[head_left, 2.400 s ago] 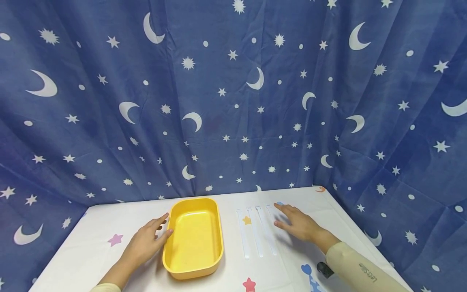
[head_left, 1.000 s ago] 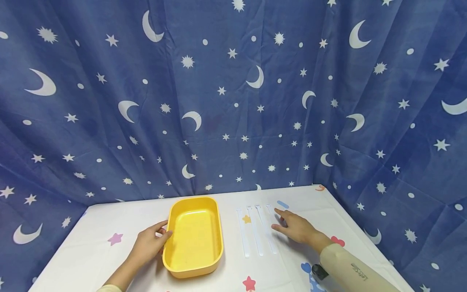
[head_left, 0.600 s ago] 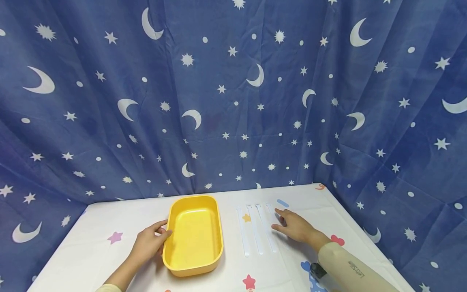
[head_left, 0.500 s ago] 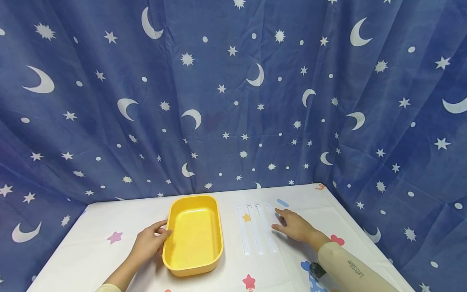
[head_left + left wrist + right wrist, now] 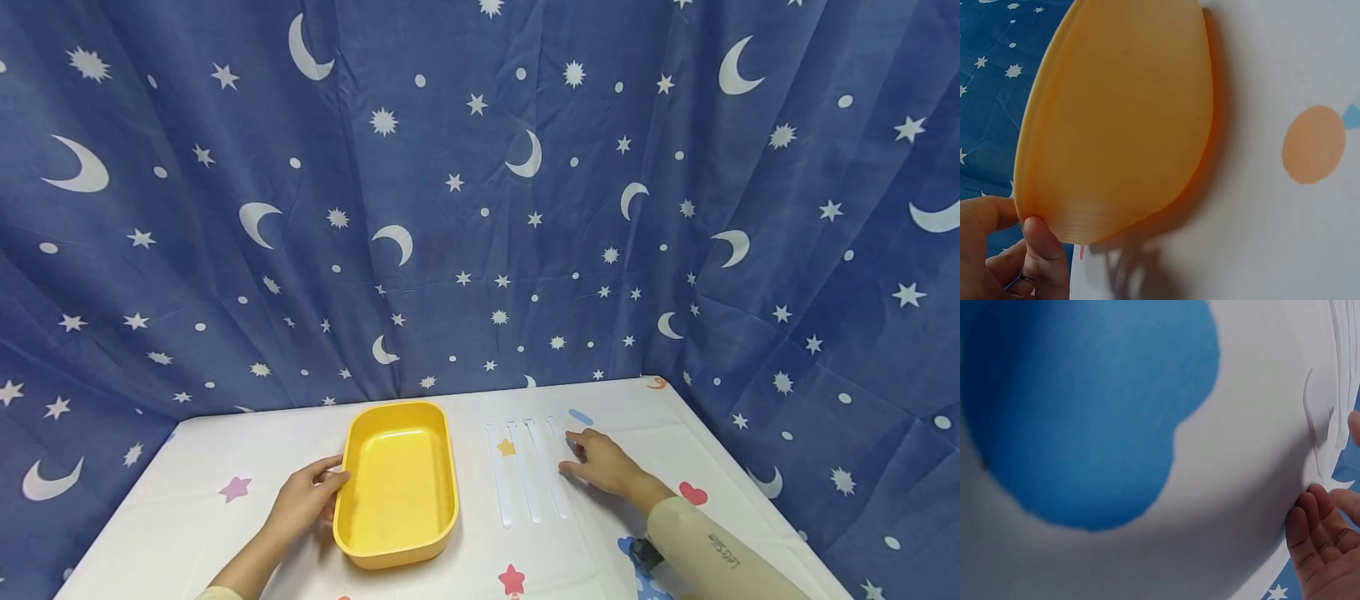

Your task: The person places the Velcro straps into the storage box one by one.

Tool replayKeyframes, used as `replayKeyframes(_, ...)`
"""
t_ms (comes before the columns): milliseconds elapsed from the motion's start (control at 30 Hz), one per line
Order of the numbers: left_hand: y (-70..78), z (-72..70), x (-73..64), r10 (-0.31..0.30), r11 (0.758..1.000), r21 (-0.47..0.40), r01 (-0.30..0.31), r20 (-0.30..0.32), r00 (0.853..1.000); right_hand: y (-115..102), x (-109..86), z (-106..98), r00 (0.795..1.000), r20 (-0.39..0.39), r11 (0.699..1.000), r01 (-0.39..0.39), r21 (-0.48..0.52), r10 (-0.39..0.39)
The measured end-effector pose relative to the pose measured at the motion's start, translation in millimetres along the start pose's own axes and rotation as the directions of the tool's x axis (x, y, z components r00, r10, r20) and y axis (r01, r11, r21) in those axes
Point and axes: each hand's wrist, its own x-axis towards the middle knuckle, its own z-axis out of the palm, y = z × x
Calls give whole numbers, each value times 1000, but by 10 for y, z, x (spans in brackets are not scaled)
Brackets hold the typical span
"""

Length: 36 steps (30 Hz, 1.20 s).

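Head view: left hand (image 5: 303,500) grips the yellow tray (image 5: 400,546), lengthwise away; right hand (image 5: 602,464) seemingly lies flat.

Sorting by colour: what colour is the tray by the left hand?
Yellow; the tray shows best in the head view.

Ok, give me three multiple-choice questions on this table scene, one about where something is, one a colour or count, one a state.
1. The white strips lie where, as the head view shows it?
A. right of the tray
B. inside the tray
C. left of the tray

2. What colour is the tray?
A. green
B. yellow
C. red

3. The left hand is
A. lifted off the table
B. gripping the tray's rim
C. holding a strip

Answers: 1 A, they lie between the tray and the right hand. 2 B, plainly yellow. 3 B, fingers curl on its edge.
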Motion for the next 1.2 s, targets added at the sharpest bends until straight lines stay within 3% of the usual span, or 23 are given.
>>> replayKeyframes(367,-8,8,3,-60,990,-123,63,28,998,-14,27,38,998,-33,998,-47,34,49)
replayKeyframes(600,19,-3,-3,-113,966,-226,124,60,992,-29,62,61,991,-86,993,-99,61,104)
replayKeyframes(767,13,-12,-12,-116,951,-279,133,78,990,-50,83,74,983,-112,985,-132,114,144)
replayKeyframes(1200,15,-35,-4,-157,936,-302,179,97,983,-65,103,61,971,-130,957,-166,239,201)
